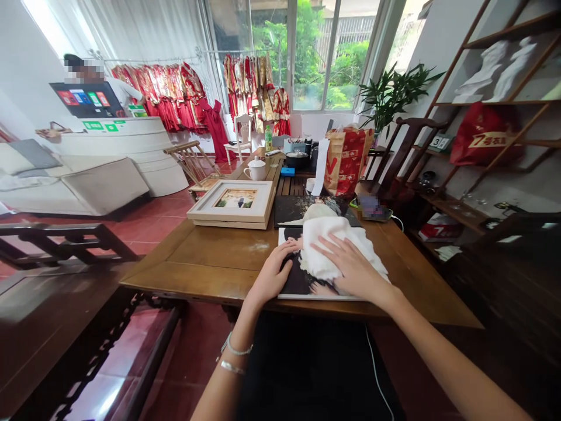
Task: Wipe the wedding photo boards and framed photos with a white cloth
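A dark photo print on a flat panel (pixel 293 283) lies at the table's near edge in front of me. Over its right part is a crumpled white cloth (pixel 362 241). My right hand (pixel 348 266) rests flat on the cloth with its fingers spread. At the panel's left edge, my left hand (pixel 272 273) lies with its fingers stretched out, touching the surface and holding nothing. Just behind is another dark photo panel (pixel 287 209), partly covered by the cloth. The cloth and my right hand hide much of the nearer picture.
Framed pictures (pixel 201 206) are stacked on the wooden table (pixel 197 263) to the left, near a white lidded cup (pixel 256 169). A red-and-tan paper bag (pixel 346 161) and a phone (pixel 372 209) with a cable stand right. Someone (pixel 83 73) is behind the white counter (pixel 127 140).
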Demonstrator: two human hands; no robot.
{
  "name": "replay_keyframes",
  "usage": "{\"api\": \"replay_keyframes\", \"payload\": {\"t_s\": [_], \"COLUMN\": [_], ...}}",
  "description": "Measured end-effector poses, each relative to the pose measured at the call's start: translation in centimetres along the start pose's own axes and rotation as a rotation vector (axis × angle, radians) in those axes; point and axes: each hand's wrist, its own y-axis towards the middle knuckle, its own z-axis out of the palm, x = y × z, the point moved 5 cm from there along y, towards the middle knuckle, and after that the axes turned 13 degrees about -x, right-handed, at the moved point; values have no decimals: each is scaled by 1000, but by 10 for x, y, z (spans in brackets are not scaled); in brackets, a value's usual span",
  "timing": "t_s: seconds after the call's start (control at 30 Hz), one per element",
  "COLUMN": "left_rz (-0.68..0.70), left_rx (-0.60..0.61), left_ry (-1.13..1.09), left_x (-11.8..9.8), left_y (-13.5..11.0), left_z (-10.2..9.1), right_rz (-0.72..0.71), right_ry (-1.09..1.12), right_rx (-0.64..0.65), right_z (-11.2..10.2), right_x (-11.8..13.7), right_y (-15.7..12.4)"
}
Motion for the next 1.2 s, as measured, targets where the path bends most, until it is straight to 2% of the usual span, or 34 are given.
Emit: {"api": "replay_keyframes", "payload": {"t_s": [0.17, 0.3, 0.43, 0.73, 0.87, 1.0, 1.2], "left_rz": [4, 15, 3, 19, 26, 16, 3], "left_rx": [-15, -19, -16, -11, -15, -4, -8], "left_ry": [2, -8, 5, -1, -13, -9, 11], "left_x": [2, 2, 1, 1, 0, -2, -2], "left_y": [0, 0, 0, 0, 0, 1, 1], "left_z": [0, 1, 0, 1, 1, 1, 0], "right_rz": [-92, -113, -75, 51, 69, 41, -45], "right_ry": [28, 45, 53, -23, -24, -26, -4], "right_rx": [-47, -44, 6, 12, 2, 9, -38], "right_z": [-14, -20, -16, 9, 14, 10, -9], "right_x": [34, 40, 27, -13, -17, -4, 43], "right_y": [-64, -79, -59, 32, 48, 30, -43]}}
